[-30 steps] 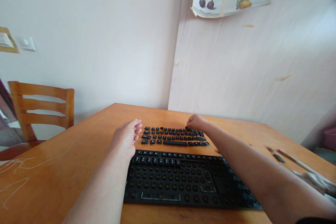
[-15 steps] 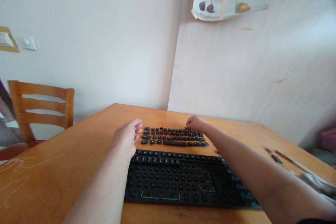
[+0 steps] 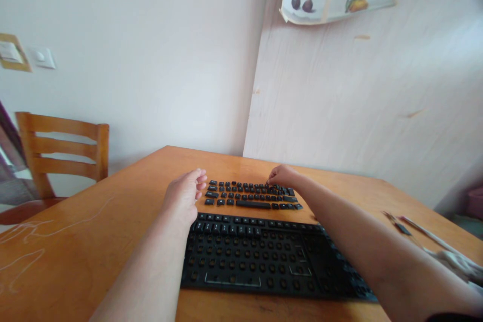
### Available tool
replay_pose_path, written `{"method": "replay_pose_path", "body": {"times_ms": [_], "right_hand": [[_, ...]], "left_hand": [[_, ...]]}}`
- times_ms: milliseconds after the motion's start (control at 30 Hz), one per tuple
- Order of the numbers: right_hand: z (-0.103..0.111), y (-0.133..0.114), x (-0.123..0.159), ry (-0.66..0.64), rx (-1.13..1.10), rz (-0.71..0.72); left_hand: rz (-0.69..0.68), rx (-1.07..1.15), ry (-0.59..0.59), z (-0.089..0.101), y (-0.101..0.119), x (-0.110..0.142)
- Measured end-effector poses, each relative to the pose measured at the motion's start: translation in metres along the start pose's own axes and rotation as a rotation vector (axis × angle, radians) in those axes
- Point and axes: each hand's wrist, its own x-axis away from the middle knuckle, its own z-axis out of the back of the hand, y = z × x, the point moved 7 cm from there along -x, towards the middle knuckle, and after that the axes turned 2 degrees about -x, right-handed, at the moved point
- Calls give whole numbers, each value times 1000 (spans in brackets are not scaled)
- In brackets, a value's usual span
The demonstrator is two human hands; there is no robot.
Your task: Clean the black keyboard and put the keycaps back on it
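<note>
A black keyboard (image 3: 241, 251) lies on the wooden table in front of me, with its upper rows of keys in place and bare key sockets below them. Behind it, loose black keycaps (image 3: 252, 197) are laid out in rows, among them a long spacebar (image 3: 253, 205). My right hand (image 3: 284, 176) is over the right end of the back row, its fingers pinched on a small keycap (image 3: 267, 182). Beside the left end of the rows hovers my left hand (image 3: 184, 192), holding nothing, its fingers loosely bent and apart. My right forearm covers the keyboard's right part.
On the right of the table (image 3: 136, 216) lie a tweezer-like tool (image 3: 397, 224), a slim stick (image 3: 426, 231) and a greyish cloth (image 3: 451, 264). Thin white strings (image 3: 33, 231) are at the left. A wooden chair (image 3: 66, 146) stands beyond the left edge; a wall runs behind.
The view has shifted slightly, so the scene sits a little further right. My right fingers show a small keycap more clearly at their tips. My left hand keeps its place beside the rows.
</note>
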Motion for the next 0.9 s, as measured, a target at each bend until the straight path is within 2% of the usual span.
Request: {"method": "replay_pose_path", "body": {"times_ms": [167, 300, 400, 533, 667, 767, 900], "right_hand": [[3, -4, 5, 18, 11, 10], [13, -18, 24, 44, 14, 62], [20, -39, 54, 62, 15, 142], [21, -73, 114, 85, 73, 346], [16, -93, 169, 63, 97, 473], [11, -100, 191, 47, 108, 526], [7, -101, 198, 62, 146, 519]], "left_hand": [[4, -1, 2, 1, -2, -3], [6, 9, -5, -1, 0, 0], [5, 17, -14, -4, 3, 3], [8, 21, -15, -5, 4, 6], [2, 41, -27, -6, 4, 6], [-2, 51, -28, -7, 4, 6], [7, 59, -29, -7, 4, 8]]}}
